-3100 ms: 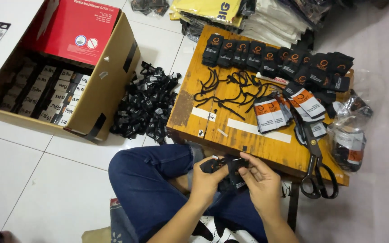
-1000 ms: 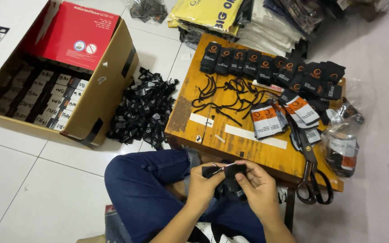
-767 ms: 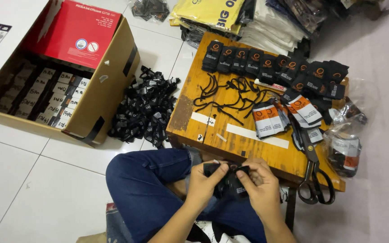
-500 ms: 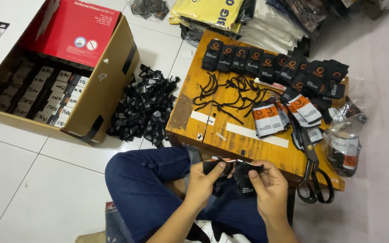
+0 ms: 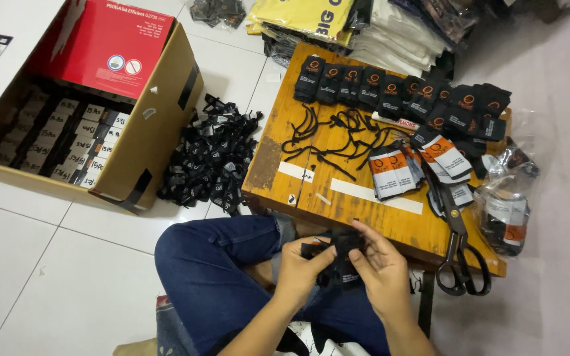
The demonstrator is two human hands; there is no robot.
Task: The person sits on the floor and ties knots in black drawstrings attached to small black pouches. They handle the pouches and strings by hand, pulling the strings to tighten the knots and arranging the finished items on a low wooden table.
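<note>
Your left hand (image 5: pixel 301 262) and right hand (image 5: pixel 380 269) both pinch one small black fabric piece (image 5: pixel 342 254) with the fingers; it is over your lap, near the bench (image 5: pixel 338 198) edge. The scissors (image 5: pixel 460 254) lie to the right on the bench.

From my feed I see bare forearms with no sleeves, and both the left hand (image 5: pixel 303 262) and the right hand (image 5: pixel 382 271) are ungloved, without rings or a watch. Blue denim jeans (image 5: pixel 219 270) cover the legs.
</note>
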